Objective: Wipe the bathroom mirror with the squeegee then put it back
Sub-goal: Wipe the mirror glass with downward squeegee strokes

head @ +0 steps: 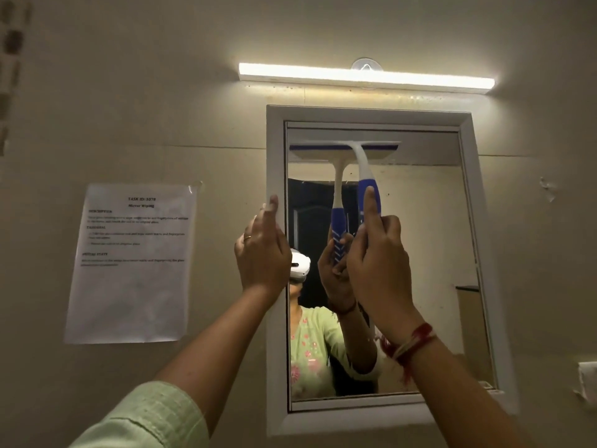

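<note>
Nearest, a pale green sleeve (145, 418) covers the left forearm, which rises toward the mirror's left side. The right wrist, wearing a red thread band (410, 347), crosses in front of the mirror's lower right corner.

The left hand (263, 250), with a ring on one finger, lies against the left side of the white mirror frame (276, 350). Its forefinger points up along the frame and the other fingers are bent. Whether they hook the frame's edge cannot be told.

The right hand (378, 263) grips the blue handle of the squeegee (361, 163), with one finger laid straight up the grip. The squeegee stands upright in front of the mirror (420, 253), its white blade pressed flat across the glass near the mirror's top edge, on the left half.

The glass reflects the squeegee and both arms, a white headset, a green embroidered garment and a dark door.

The mirror hangs on a plain cream wall (129, 92). A printed task sheet (132, 263) is taped to the wall left of the mirror. Above the mirror glows a lit tube light (365, 77), with a clear suction hook (367, 64) just over it.
</note>
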A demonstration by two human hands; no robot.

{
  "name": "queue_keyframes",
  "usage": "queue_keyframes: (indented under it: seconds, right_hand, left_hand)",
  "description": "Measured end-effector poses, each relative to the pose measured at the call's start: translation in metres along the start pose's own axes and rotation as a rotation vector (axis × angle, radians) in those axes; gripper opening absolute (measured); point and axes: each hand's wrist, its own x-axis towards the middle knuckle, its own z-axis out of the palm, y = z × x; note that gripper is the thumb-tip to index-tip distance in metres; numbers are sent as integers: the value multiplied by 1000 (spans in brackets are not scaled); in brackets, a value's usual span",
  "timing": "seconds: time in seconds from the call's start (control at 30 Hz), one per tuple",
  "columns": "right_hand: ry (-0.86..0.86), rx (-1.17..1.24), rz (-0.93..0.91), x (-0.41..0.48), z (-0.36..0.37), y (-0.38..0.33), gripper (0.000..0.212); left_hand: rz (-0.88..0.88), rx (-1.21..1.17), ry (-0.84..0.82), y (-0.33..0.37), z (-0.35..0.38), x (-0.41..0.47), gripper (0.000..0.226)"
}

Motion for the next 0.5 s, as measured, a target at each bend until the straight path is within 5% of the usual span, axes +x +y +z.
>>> queue_keyframes:
  seconds: [0.5]
  right_hand:
    - [-31, -12, 12, -18, 1, 9, 63]
  left_hand:
    - [20, 61, -10, 2, -1, -3, 50]
